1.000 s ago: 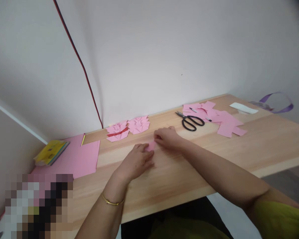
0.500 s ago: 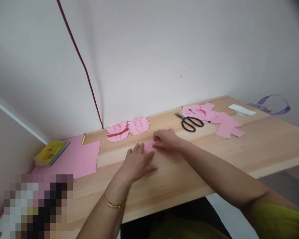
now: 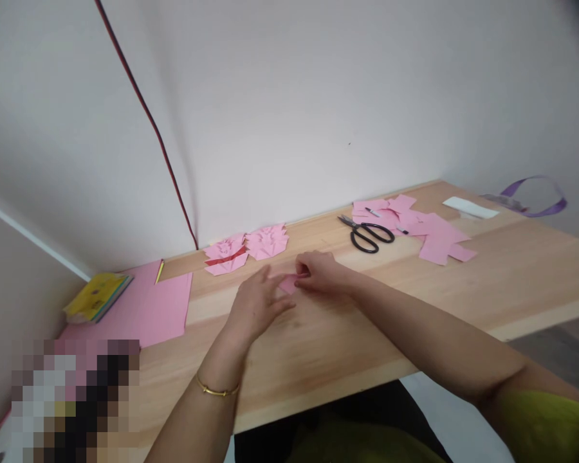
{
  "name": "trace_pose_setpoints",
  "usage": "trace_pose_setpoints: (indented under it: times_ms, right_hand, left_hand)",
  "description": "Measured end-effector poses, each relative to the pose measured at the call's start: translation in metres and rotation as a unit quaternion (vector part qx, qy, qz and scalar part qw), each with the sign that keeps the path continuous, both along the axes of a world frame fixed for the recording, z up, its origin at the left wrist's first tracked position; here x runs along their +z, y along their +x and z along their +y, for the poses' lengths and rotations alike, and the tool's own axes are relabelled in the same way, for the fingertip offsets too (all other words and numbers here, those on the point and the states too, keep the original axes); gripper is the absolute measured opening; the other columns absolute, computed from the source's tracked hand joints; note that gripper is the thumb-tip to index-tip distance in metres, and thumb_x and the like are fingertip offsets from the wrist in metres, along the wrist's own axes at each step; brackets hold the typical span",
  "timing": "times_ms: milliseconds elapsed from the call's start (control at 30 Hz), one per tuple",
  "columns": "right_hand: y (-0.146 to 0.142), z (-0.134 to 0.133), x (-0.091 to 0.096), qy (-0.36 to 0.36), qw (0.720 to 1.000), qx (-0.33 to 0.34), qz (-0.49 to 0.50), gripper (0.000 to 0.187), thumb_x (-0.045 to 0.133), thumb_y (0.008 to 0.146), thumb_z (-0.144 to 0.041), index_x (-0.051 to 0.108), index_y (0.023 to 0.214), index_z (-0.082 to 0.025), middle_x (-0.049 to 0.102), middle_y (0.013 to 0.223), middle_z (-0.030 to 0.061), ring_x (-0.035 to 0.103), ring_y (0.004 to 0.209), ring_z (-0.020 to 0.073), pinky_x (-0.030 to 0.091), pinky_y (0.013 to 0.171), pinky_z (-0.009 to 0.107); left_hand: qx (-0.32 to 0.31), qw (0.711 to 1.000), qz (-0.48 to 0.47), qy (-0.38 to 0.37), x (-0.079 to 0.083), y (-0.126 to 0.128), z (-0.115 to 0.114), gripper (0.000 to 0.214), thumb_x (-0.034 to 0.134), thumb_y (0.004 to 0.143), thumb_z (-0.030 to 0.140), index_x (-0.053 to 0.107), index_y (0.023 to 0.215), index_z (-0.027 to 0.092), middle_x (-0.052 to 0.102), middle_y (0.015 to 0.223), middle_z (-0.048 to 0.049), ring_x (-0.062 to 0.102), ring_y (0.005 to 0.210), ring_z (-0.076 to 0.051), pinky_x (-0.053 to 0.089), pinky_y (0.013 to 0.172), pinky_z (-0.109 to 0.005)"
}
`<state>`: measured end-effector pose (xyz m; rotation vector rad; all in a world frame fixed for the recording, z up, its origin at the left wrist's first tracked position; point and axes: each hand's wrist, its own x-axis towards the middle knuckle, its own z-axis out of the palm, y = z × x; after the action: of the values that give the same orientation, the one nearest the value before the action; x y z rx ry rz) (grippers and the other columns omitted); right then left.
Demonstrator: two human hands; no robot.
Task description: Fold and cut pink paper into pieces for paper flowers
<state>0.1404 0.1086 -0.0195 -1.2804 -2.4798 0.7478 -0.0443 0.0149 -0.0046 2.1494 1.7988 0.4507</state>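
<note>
Paper, pink, small [image 3: 287, 283]: mid-table [image 3: 347, 347], pinched betw. thumb & fingers of my right hand [image 3: 321, 272]. My left hand [image 3: 258, 302]: fingers loosely spread, at paper's left edge. Scissors [image 3: 369, 235] far right.

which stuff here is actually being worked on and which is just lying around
In hand: small pink paper, pinched by the right hand, left hand beside it.
Lying about: scissors, pink scraps, folded pink pieces, large pink sheet, pencil, yellow pad, purple ribbon, white slip.
</note>
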Motion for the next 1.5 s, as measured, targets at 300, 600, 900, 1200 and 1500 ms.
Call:
trace_pose_setpoints:
  times_ms: [300,600,900,1200,1500]
  right_hand:
    - [-0.002,0.007,-0.004,-0.074,0.95,-0.005,0.303,0.023,0.067,0.069,-0.034,0.05,0.071,-0.018,0.05,0.065,-0.0038,0.044,0.059,0.0091,0.034,0.055,0.022]
    - [-0.007,-0.004,0.001,-0.099,0.934,0.105,0.327,0.022,0.065,0.074,-0.035,0.061,0.086,-0.016,0.059,0.078,0.0002,0.05,0.07,0.0112,0.04,0.066,0.024]
    - [-0.01,-0.015,0.0,-0.085,0.935,0.099,0.33,0.029,0.057,0.081,-0.038,0.05,0.063,-0.017,0.051,0.064,-0.0016,0.044,0.063,0.0103,0.035,0.059,0.023]
    - [-0.006,-0.01,0.007,-0.053,0.92,-0.003,0.389,0.026,0.051,0.084,-0.04,0.064,0.078,-0.017,0.063,0.08,0.0029,0.056,0.076,0.014,0.043,0.072,0.026]
    - [-0.006,-0.003,-0.004,-0.11,0.93,0.069,0.345,0.026,0.062,0.077,-0.039,0.064,0.088,-0.016,0.063,0.081,0.0018,0.055,0.074,0.0134,0.043,0.068,0.025]
  left_hand:
    - [0.201,0.886,-0.416,-0.031,-0.019,-0.007,0.019,0.061,0.071,0.068,0.036,0.055,0.123,0.016,0.065,0.111,-0.0132,0.065,0.085,-0.018,0.051,0.077,-0.032]
    - [0.135,0.901,-0.409,-0.047,-0.018,0.0,0.016,0.021,0.064,0.072,0.036,0.063,0.074,0.015,0.056,0.057,0.002,0.046,0.049,-0.008,0.033,0.049,-0.02]
    - [0.026,0.983,-0.179,0.018,-0.009,0.005,0.01,0.014,0.052,0.075,0.023,0.056,0.063,0.017,0.051,0.056,0.0032,0.042,0.054,-0.01,0.029,0.053,-0.023]
    - [0.021,0.981,-0.19,-0.01,-0.008,0.002,0.009,0.013,0.053,0.072,0.023,0.056,0.06,0.017,0.053,0.056,0.0022,0.042,0.053,-0.01,0.029,0.051,-0.022]
    - [0.153,0.895,-0.419,-0.015,-0.016,0.0,0.017,0.019,0.063,0.073,0.035,0.059,0.07,0.016,0.055,0.055,0.0031,0.047,0.05,-0.009,0.036,0.052,-0.021]
